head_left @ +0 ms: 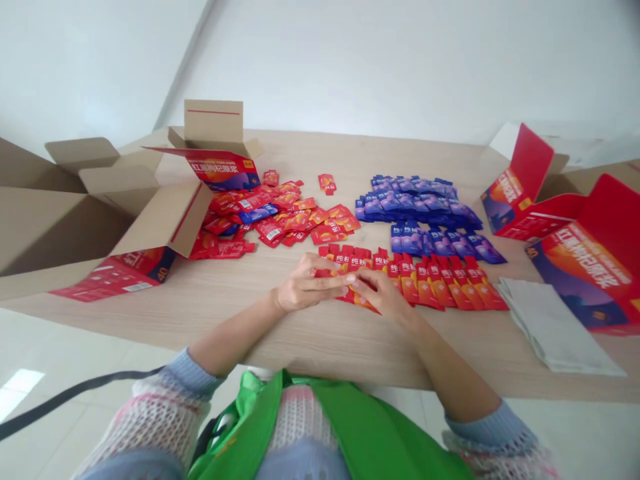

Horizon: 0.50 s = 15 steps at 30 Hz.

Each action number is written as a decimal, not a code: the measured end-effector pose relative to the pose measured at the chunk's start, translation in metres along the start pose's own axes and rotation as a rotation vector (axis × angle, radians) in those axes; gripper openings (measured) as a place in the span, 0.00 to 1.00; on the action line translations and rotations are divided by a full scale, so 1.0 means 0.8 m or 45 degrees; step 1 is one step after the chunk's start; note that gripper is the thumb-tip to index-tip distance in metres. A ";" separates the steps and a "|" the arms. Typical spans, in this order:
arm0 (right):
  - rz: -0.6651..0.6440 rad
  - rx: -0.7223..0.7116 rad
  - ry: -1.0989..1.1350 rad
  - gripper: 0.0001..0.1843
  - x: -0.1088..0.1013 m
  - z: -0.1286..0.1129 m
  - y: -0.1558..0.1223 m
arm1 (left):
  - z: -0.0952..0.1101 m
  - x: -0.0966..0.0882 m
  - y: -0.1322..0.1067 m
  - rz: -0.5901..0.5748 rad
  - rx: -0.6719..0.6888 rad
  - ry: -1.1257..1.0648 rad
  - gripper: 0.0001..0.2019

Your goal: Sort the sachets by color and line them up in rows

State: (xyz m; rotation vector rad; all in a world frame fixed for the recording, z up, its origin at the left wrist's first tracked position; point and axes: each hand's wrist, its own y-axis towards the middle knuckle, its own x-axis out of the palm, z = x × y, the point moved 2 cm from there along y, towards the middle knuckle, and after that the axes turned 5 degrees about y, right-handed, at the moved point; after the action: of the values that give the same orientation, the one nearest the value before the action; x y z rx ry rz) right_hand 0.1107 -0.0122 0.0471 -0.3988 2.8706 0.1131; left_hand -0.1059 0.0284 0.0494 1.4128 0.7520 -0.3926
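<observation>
My left hand (pixel 310 285) is over the left end of a row of red sachets (pixel 407 279), its thumb and fingers closed around a red sachet (pixel 327 273). The fingertips of my right hand (pixel 385 293) meet those of my left, bent together; what they grip is hidden. The row's sachets overlap, standing side by side toward the right. Behind them are rows of blue-purple sachets (pixel 420 205). A loose heap of red sachets (pixel 295 217) spreads to the left, with a blue sachet (pixel 259 213) among them.
Open cartons stand at the left, one at the back (pixel 223 170) and one nearer (pixel 145 263). Two more red cartons, one behind (pixel 510 200) and one in front (pixel 590 273), are at the right. A folded white sheet (pixel 560 327) lies beside them. One red sachet (pixel 327 183) lies apart.
</observation>
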 end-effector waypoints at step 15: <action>0.709 0.533 -0.197 0.10 -0.099 0.039 -0.025 | -0.020 0.011 -0.006 0.262 -0.753 0.369 0.23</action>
State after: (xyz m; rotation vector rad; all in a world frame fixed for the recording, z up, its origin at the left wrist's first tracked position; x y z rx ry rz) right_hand 0.1970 -0.0073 0.0353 0.4675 2.6675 -0.3404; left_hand -0.1063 0.0447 0.0402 0.9765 0.8579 0.1945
